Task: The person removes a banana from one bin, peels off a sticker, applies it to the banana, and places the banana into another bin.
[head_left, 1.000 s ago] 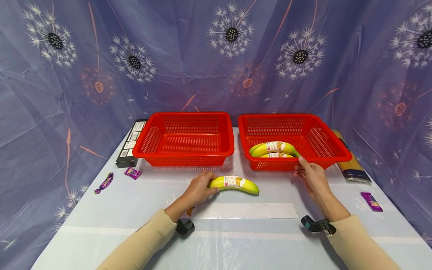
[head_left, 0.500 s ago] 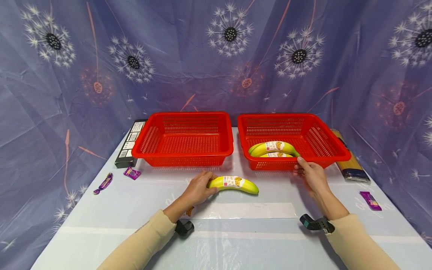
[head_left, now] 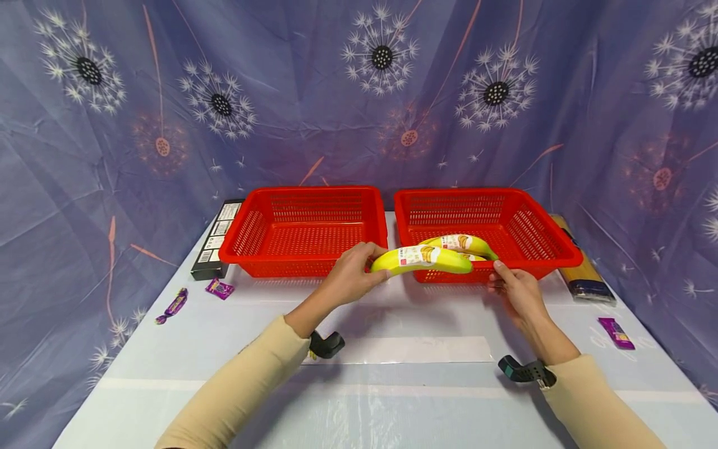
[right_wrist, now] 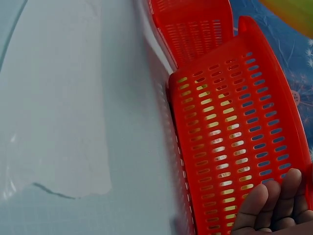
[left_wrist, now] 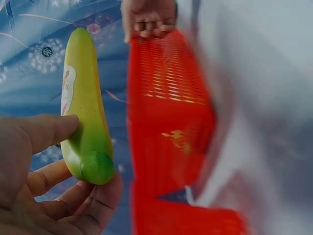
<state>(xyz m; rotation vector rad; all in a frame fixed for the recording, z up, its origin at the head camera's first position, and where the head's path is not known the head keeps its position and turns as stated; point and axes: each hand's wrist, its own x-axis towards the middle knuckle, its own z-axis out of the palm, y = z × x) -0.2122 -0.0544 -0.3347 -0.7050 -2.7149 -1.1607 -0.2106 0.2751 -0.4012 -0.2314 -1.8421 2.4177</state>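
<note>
My left hand [head_left: 353,274] holds a yellow-green banana [head_left: 423,259] by one end, raised in front of the right red basket [head_left: 546,270]. In the left wrist view the thumb and fingers are curled round the banana [left_wrist: 88,107], which bears a white label. Two similar bananas [head_left: 462,243] lie inside that basket by its front wall, partly hidden by the raised one. My right hand [head_left: 518,292] grips the basket's front rim. In the right wrist view its fingers [right_wrist: 288,188] lie curled outside the slotted wall, and yellow shows through the slots.
Another red basket [head_left: 305,267] stands to the left, with bare mesh inside. A black box [head_left: 215,246] lies left of it; a packet of yellow sticks [head_left: 586,274] lies at the right. Purple-wrapped sweets [head_left: 219,288] are on the table, and a white strip [head_left: 415,350] runs across it.
My left hand has lifted the banana off the table and brought it forward and right, to the right basket's front edge. The right hand stays on the rim.
</note>
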